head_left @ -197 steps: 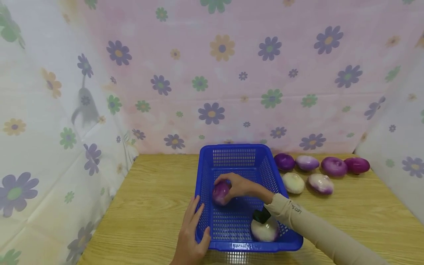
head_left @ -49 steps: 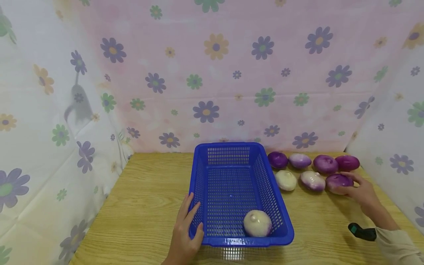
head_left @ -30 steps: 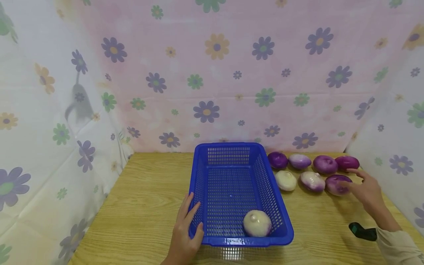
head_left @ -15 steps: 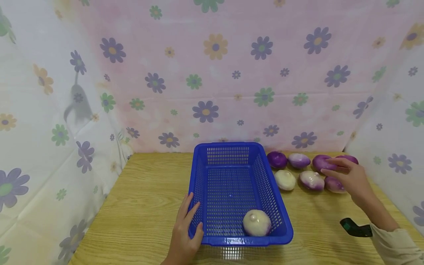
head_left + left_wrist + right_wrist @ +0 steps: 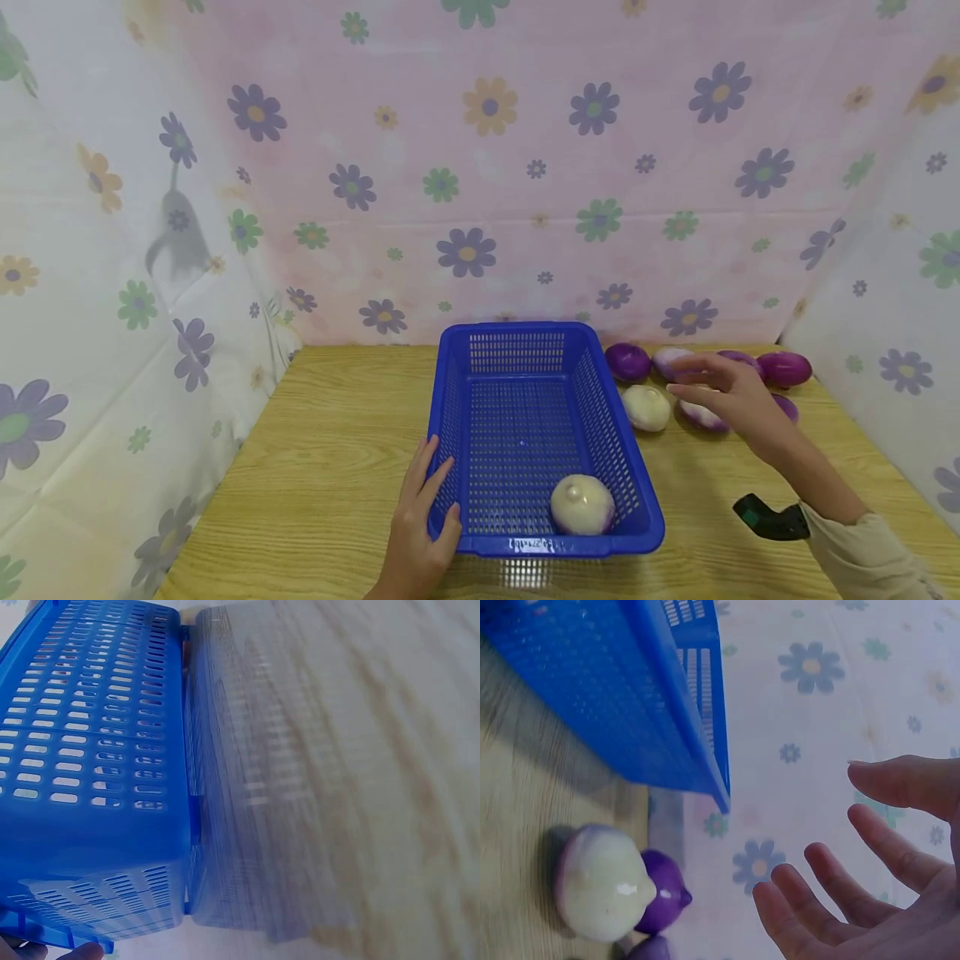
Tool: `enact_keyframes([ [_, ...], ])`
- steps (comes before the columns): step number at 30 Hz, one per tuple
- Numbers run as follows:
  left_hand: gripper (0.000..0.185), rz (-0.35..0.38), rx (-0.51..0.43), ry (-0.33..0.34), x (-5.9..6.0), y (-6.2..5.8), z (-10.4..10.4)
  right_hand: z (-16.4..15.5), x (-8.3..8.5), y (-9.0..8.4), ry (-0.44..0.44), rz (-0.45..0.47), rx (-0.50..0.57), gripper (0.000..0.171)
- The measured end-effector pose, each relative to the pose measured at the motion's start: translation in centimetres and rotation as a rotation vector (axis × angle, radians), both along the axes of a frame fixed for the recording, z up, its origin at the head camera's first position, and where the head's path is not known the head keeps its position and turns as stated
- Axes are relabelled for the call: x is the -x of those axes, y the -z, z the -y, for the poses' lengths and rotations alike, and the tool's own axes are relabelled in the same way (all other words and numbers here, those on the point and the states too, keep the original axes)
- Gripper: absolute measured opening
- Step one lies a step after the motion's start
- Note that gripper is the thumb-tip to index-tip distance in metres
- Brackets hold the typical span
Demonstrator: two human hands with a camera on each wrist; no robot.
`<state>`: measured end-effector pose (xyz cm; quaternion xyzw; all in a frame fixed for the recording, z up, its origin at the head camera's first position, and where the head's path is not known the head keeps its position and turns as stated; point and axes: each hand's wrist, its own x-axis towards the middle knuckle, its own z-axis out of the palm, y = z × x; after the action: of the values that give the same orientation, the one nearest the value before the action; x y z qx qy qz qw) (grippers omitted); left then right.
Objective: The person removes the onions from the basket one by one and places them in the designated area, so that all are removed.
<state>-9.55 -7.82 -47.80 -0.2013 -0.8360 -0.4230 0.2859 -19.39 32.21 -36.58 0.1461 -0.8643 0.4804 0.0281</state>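
A blue plastic basket (image 5: 522, 546) stands on the table, with one white onion (image 5: 582, 505) in its near right corner. My left hand (image 5: 422, 525) rests on the basket's left rim near the front, fingers fairly straight. To the basket's right, my right hand (image 5: 738, 400) hovers over the onions with fingers spread and nothing in them. Around it lie a dark purple onion (image 5: 628, 362), a white onion (image 5: 647, 408), a magenta onion (image 5: 784, 369) and a white-purple onion (image 5: 703, 417) that the hand partly covers. Behind the wrist, another purple onion (image 5: 786, 407) barely shows.
The wooden table (image 5: 322, 467) runs up to a flower-printed cloth (image 5: 405, 267) at the back and sides. A black device (image 5: 772, 518) sits at my right wrist, by the beige sleeve.
Earlier my right hand held a purple onion inside the basket. That onion came to lie at the front row's right end; my right hand let go and moved left. The left hand stayed.
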Motion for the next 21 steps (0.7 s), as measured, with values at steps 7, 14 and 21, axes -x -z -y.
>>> enact_keyframes([
  [7,0.054,0.015,-0.01,0.001,0.0,0.0,0.0,2.2,0.1,-0.1,-0.066,0.003,0.015,0.031],
  [14,0.054,0.011,-0.011,0.003,0.1,0.1,0.0,4.4,0.1,-0.1,-0.145,0.032,0.058,0.031],
  [21,0.056,0.02,-0.014,-0.002,0.0,0.1,0.0,6.5,0.2,0.9,-0.232,0.094,0.069,0.035],
])
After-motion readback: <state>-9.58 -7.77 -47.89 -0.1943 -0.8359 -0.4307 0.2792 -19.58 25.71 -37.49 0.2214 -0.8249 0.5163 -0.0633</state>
